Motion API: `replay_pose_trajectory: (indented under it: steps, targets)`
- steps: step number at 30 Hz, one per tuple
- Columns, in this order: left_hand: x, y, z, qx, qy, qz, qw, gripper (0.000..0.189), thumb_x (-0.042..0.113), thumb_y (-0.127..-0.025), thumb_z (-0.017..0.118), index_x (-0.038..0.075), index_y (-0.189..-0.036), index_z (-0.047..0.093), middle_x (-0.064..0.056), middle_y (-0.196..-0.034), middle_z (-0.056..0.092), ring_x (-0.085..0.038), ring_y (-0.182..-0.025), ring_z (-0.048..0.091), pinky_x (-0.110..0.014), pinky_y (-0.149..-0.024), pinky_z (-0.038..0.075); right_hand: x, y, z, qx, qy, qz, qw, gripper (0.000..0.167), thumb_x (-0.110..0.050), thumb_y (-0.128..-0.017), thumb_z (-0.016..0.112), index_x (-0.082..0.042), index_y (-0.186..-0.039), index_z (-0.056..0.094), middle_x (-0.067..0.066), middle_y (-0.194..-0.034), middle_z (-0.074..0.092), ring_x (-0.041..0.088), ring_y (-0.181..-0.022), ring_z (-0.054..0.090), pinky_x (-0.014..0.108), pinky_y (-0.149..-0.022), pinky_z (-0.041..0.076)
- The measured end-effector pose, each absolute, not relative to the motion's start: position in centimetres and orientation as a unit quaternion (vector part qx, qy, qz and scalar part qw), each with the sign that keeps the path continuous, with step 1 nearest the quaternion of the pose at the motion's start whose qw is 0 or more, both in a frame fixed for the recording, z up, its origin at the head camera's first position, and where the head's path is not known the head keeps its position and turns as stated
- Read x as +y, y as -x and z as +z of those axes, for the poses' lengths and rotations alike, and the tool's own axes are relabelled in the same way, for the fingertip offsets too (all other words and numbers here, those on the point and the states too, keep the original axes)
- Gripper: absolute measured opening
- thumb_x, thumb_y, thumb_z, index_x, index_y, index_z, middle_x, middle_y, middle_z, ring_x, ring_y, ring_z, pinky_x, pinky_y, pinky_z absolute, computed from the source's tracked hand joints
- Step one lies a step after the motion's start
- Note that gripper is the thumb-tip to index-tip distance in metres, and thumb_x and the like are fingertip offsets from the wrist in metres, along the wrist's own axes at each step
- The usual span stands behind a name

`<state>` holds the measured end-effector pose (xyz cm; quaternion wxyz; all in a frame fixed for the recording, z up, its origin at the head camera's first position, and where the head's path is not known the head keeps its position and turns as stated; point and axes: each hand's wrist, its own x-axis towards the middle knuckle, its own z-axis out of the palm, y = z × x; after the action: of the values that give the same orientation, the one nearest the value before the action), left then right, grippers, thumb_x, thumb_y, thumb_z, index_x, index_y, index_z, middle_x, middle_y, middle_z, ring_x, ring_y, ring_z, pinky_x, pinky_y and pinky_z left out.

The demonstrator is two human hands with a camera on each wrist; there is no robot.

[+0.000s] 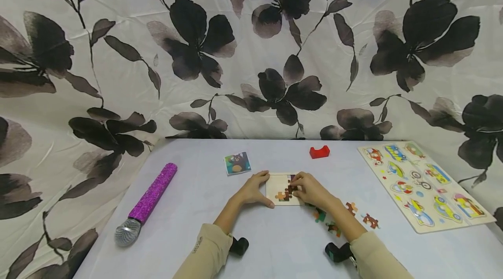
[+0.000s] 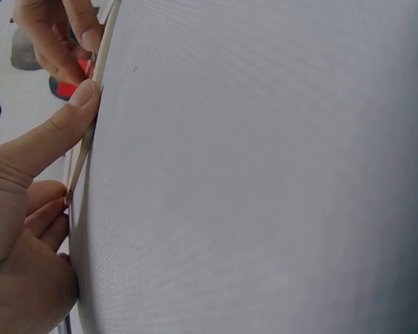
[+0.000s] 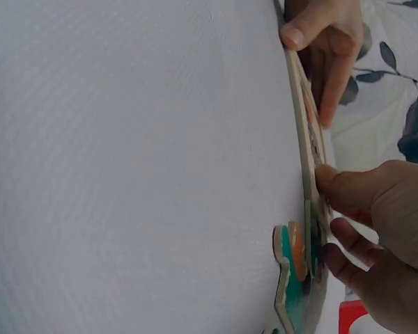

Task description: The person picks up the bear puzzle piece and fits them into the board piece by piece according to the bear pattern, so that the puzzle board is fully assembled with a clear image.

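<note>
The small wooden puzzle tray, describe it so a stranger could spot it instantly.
On the white table, find the person's left hand and right hand. Between them lies the small pale rectangular wooden tray. Unlike the large cream board with colourful vehicles, it is partly bare, holding brown and orange jigsaw pieces.

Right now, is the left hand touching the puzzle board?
Touching: left wrist view shows the left hand with thumb on the edge of the puzzle board.
</note>
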<state>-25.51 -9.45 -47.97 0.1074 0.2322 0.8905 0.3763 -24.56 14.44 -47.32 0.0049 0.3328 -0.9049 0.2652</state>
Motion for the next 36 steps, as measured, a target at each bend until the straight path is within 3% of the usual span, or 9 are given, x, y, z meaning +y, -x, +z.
replay_pose_trajectory:
  steps: [10, 14, 18, 25, 30, 36]
  targets:
    - [-9.3, 25.4, -48.0, 0.891, -0.231, 0.375, 0.110, 0.098, 0.023, -0.062, 0.088, -0.007, -0.140, 0.037, -0.018, -0.149, 0.031, -0.038, -0.138, 0.025, -0.052, -0.112, 0.022, 12.8, 22.8, -47.1, -0.943, -0.293, 0.146, 0.060, 0.011, -0.003, -0.086, 0.066, 0.003, -0.093, 0.070, 0.010, -0.090, 0.060, 0.023, -0.084, 0.055, 0.035, -0.077, 0.052]
    - [-9.3, 25.4, -48.0, 0.890, -0.231, 0.378, 0.110, 0.098, 0.022, -0.062, 0.089, -0.008, -0.139, 0.037, -0.019, -0.149, 0.031, -0.038, -0.138, 0.025, -0.051, -0.112, 0.022, 12.7, 22.9, -46.9, -0.948, -0.270, 0.163, 0.054, 0.012, 0.000, -0.087, 0.063, 0.004, -0.097, 0.068, 0.013, -0.093, 0.063, 0.026, -0.087, 0.059, 0.036, -0.079, 0.052]
    - [-9.4, 25.4, -48.0, 0.890, -0.230, 0.379, 0.108, 0.098, 0.022, -0.061, 0.089, -0.008, -0.139, 0.037, -0.019, -0.149, 0.031, -0.039, -0.138, 0.025, -0.052, -0.111, 0.022, 12.6, 23.3, -46.4, -0.947, -0.247, 0.198, 0.058, 0.010, -0.001, -0.086, 0.064, 0.004, -0.092, 0.070, 0.011, -0.085, 0.066, 0.022, -0.080, 0.063, 0.033, -0.073, 0.054]
    - [-9.3, 25.4, -48.0, 0.890, -0.228, 0.378, 0.114, 0.098, 0.023, -0.062, 0.088, -0.008, -0.140, 0.036, -0.019, -0.150, 0.030, -0.038, -0.138, 0.024, -0.052, -0.112, 0.021, 12.8, 23.5, -46.3, -0.933, -0.237, 0.232, 0.138, 0.006, -0.001, -0.080, 0.069, 0.003, -0.082, 0.072, 0.009, -0.074, 0.065, 0.018, -0.066, 0.061, 0.029, -0.061, 0.054]
    - [-9.2, 25.5, -48.2, 0.888, -0.236, 0.380, 0.107, 0.097, 0.023, -0.062, 0.088, -0.009, -0.139, 0.037, -0.020, -0.149, 0.031, -0.038, -0.138, 0.025, -0.052, -0.113, 0.017, 12.9, 23.6, -47.2, -0.937, -0.258, 0.212, 0.103, 0.008, -0.001, -0.081, 0.069, 0.003, -0.087, 0.073, 0.008, -0.080, 0.060, 0.018, -0.071, 0.054, 0.027, -0.063, 0.049]
    - [-9.4, 25.6, -48.1, 0.889, -0.241, 0.376, 0.103, 0.097, 0.023, -0.062, 0.089, -0.010, -0.138, 0.037, -0.021, -0.148, 0.031, -0.039, -0.137, 0.026, -0.051, -0.113, 0.017, 12.9, 23.7, -47.5, -0.933, -0.283, 0.205, 0.088, 0.009, -0.002, -0.082, 0.069, 0.001, -0.089, 0.074, 0.015, -0.105, 0.063, 0.030, -0.094, 0.054, 0.040, -0.083, 0.049]
